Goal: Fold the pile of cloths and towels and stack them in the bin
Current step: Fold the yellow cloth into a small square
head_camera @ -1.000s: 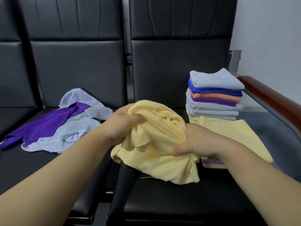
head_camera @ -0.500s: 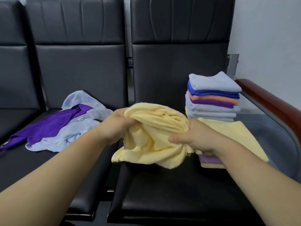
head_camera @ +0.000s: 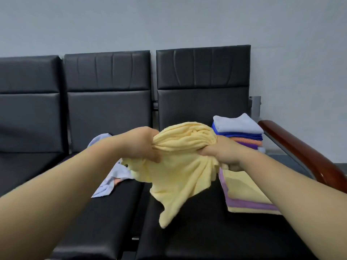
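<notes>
Seats (head_camera: pixel 107 113) in black padding run across the middle of the frame beneath a plain grey wall (head_camera: pixel 169 21). Left of centre, loose pale blue cloths (head_camera: pixel 112 177) lie crumpled on one seat. At centre, the left hand (head_camera: pixel 142 145) grips one bunched end of a yellow towel (head_camera: pixel 180 171) and the right hand (head_camera: pixel 221 152) grips the other. The towel is held above the seat with its loose part hanging. At right stands a stack of folded cloths (head_camera: pixel 238 132), with folded yellow and purple towels (head_camera: pixel 244 196) flat in front of it, beside a wooden armrest (head_camera: pixel 300 152).

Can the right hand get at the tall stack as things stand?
Likely yes: the tall stack sits just behind the right hand, nothing between. But that hand grips the yellow towel, as does the left hand, so it must let go first.
</notes>
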